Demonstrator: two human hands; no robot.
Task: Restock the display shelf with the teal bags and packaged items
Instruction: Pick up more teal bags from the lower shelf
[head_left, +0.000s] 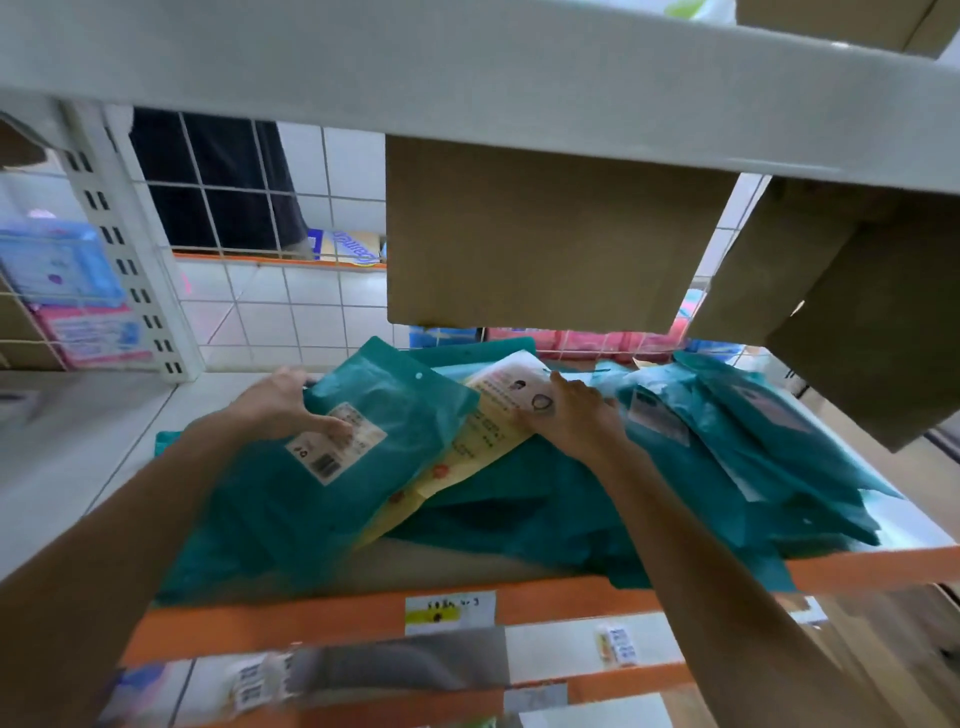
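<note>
On the orange-edged display shelf (337, 618), below two brown cardboard boxes (545, 234), the left hand (291, 410) has its grip on a teal bag (395, 415) at the bag's left edge, fingers curled onto its white barcode label. This bag lies tilted over a yellow-and-white packet (483, 441). The right hand (576, 415) rests on that packet's upper end, but I cannot tell whether its grip grasps or only presses, and more teal bags (727, 441) lie heaped beneath and to the right.

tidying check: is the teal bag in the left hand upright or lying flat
Lying flat: the teal bag rests label-up on the pile, left hand gripping it.
</note>
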